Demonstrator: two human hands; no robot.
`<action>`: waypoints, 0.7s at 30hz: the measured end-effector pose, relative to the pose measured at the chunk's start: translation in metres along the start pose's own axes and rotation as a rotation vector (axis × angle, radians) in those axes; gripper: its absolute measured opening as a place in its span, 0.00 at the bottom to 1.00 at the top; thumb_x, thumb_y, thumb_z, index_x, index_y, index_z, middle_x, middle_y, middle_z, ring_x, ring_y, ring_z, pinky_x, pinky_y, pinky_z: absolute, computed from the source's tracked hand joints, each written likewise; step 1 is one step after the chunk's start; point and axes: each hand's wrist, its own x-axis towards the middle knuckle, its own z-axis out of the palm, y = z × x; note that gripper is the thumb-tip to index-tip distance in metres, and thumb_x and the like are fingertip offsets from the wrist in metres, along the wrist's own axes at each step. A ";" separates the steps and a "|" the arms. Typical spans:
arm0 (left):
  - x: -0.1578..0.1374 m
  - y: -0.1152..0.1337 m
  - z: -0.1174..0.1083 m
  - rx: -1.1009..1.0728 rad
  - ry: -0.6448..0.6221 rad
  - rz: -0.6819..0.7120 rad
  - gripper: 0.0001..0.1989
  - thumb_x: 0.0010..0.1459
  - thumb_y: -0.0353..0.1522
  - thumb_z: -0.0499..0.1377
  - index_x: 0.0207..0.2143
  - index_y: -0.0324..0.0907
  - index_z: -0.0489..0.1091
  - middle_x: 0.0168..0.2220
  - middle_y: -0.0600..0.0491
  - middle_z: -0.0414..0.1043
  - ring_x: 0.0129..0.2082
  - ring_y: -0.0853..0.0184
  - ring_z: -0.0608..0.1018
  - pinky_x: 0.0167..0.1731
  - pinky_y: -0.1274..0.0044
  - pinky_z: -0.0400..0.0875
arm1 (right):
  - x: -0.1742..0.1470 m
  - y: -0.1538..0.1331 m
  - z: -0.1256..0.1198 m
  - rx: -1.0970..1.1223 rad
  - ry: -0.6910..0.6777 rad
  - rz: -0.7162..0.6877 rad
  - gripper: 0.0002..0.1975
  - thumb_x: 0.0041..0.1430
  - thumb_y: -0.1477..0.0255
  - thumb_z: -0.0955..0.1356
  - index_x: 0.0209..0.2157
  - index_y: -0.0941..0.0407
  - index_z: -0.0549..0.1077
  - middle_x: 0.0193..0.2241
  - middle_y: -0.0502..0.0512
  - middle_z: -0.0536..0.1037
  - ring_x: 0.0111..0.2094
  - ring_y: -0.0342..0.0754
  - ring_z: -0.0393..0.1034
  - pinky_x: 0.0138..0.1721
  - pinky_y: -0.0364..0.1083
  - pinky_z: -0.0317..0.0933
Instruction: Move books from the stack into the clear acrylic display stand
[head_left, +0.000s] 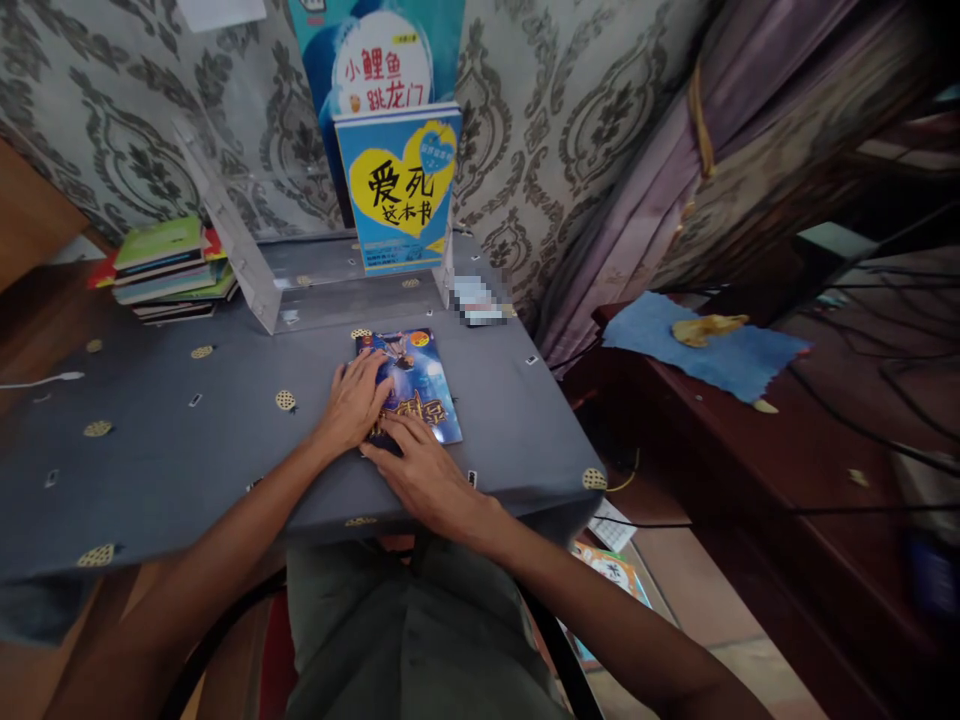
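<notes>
A dark blue book [431,375] with gold lettering lies flat and closed on the cloth-covered table [225,430], near its front edge. My left hand [358,400] rests on the book's left side, fingers stretched out over the cover. Across the lower left corner lies my right hand [420,465], its fingers extended flat over part of the lettering. Both hands press from above rather than wrap around it. The hands hide the book's left edge and lower left corner.
Behind the book stands a clear rack [360,305] bearing an upright blue book [397,190] with a yellow heart. A book stack [172,270] sits at the left, a pixelated object [478,300] right of the rack. A blue cloth [675,340] lies on the dark red furniture [720,440].
</notes>
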 end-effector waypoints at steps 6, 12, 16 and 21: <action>0.001 -0.001 -0.002 0.029 0.007 0.019 0.22 0.71 0.39 0.44 0.61 0.39 0.61 0.67 0.41 0.62 0.70 0.57 0.59 0.66 0.57 0.54 | -0.028 0.007 -0.011 -0.034 0.019 0.033 0.18 0.67 0.77 0.64 0.57 0.56 0.72 0.57 0.65 0.72 0.60 0.56 0.63 0.61 0.60 0.61; 0.002 -0.002 0.000 0.020 0.015 0.022 0.22 0.70 0.38 0.46 0.61 0.39 0.61 0.67 0.41 0.62 0.69 0.56 0.59 0.66 0.57 0.54 | -0.058 0.017 -0.025 -0.163 0.067 0.128 0.17 0.70 0.74 0.61 0.57 0.57 0.72 0.56 0.65 0.73 0.59 0.57 0.65 0.58 0.60 0.62; 0.002 -0.002 -0.001 0.056 0.004 0.008 0.21 0.70 0.37 0.46 0.61 0.39 0.61 0.67 0.41 0.62 0.70 0.56 0.59 0.66 0.58 0.55 | -0.063 0.015 -0.028 -0.202 0.077 0.158 0.16 0.70 0.73 0.62 0.56 0.58 0.73 0.54 0.65 0.74 0.57 0.57 0.65 0.55 0.59 0.62; 0.003 0.006 -0.010 0.154 -0.063 0.042 0.23 0.70 0.35 0.46 0.64 0.40 0.60 0.68 0.42 0.60 0.70 0.54 0.59 0.65 0.53 0.55 | -0.060 0.002 -0.025 -0.261 0.073 0.259 0.18 0.68 0.73 0.65 0.57 0.58 0.72 0.50 0.66 0.74 0.50 0.59 0.65 0.48 0.56 0.63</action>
